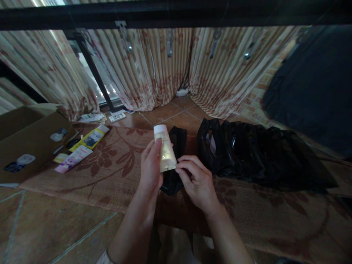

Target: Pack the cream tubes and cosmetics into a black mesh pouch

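A pale yellow squeeze tube [167, 156] with a white cap is held up in front of me, cap end away from me. My left hand [150, 163] wraps around its left side, thumb on the front. With thumb and index finger, my right hand [196, 179] pinches the lower right corner of its flat end. Below and behind the tube, a black pouch [180, 137] lies on the patterned cloth [118, 165], partly covered by my hands.
Several black mesh bags [247, 154] stand in a row at the right. On the left are a pink and white tube [73, 158], a yellow tube [90, 138] and a cardboard box [33, 143]. Curtains [165, 69] hang behind, under a dark bar [176, 14] with metal hooks.
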Available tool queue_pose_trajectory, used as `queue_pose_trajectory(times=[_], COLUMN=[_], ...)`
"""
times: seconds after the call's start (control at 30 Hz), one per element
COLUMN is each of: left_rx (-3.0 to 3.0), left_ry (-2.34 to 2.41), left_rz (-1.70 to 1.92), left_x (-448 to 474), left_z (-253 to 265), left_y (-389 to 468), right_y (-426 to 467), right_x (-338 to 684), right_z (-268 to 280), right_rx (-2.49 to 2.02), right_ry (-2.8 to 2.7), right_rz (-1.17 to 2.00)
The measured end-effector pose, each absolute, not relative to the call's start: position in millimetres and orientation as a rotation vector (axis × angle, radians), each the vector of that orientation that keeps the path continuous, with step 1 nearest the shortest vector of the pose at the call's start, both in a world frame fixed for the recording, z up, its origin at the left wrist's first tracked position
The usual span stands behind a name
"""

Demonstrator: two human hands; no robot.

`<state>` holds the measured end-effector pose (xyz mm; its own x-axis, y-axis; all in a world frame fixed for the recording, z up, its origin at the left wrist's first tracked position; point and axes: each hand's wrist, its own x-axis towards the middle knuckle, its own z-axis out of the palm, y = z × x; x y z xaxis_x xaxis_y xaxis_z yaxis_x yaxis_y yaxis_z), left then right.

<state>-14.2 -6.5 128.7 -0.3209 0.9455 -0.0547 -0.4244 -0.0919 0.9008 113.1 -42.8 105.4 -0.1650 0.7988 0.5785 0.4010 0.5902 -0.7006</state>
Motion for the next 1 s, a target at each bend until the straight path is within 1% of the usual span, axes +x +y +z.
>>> queue_pose_trajectory(times=[0.5, 0.67, 1.0], left_rx=[0.604, 0.685, 0.866], left_ry=[1.069, 1.023, 0.980], left_rz=[1.601, 1.618, 1.643], left_x=[-19, -17, -11], left_z=[134, 134, 139], left_y=[-6, -8, -14], right_y=[-43, -43, -41], right_x=[116, 112, 105], right_z=[103, 102, 99], right_rx=[-1.036, -1.043, -0.964], right_ry=[-1.710, -1.653, -1.563], right_rz=[0.537, 0.538, 0.751])
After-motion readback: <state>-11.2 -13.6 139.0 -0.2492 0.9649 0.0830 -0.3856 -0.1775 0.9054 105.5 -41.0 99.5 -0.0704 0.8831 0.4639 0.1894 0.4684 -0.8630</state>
